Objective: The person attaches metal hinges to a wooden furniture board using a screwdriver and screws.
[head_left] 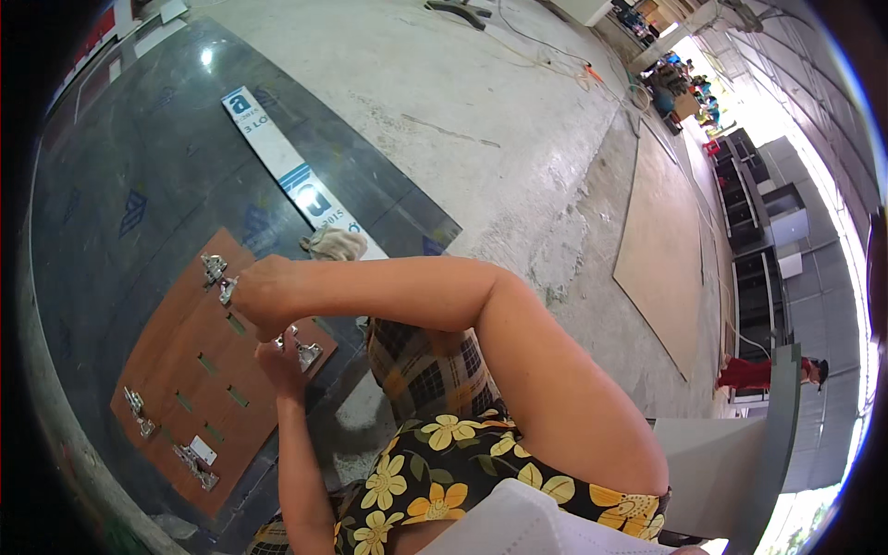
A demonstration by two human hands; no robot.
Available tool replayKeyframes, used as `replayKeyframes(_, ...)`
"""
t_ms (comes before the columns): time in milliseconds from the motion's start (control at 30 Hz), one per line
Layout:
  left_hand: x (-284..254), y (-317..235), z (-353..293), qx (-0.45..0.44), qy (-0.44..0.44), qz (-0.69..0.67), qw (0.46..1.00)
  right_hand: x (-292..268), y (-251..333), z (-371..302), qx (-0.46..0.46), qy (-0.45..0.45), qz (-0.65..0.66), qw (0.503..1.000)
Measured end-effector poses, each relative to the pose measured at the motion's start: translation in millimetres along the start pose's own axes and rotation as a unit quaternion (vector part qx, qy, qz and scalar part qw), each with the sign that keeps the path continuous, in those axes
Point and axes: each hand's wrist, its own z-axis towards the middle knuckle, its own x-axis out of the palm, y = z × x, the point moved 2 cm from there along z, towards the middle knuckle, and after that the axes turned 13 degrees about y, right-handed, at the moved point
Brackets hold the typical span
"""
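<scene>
A brown wooden panel [171,370] lies on the dark sheet at the left, with silvery metal hinges on its face. My right hand [266,289] is closed over the panel's far part, against one hinge [215,268]; what its fingers hold is hidden. Just nearer, my left hand [280,363] has its fingers bent together beside another hinge [310,352], and their contents cannot be made out. Two more hinges, one [139,413] at the left edge and one [196,468] at the near edge, sit on the panel. A small white label [203,450] lies beside the near one.
Under the panel spreads a dark glossy sheet [120,185]. A white strip with blue print [277,157] crosses it, a crumpled cloth [335,244] at its near end. Right stands a grey-and-white board piece [712,462]; a plywood sheet [661,259] lies beyond. Cables [546,60] trail across the concrete floor.
</scene>
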Motion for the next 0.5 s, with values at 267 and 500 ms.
replayKeyframes(267, 2, 0, -1, -0.007, -0.028, -0.027, 0.999, 3, -4, 6, -0.009, -0.009, -0.001, 1.0)
replayKeyframes(500, 6, 1, 3, 0.014, -0.052, -0.042, 0.998, 3, -8, 8, -0.015, -0.008, -0.004, 1.0)
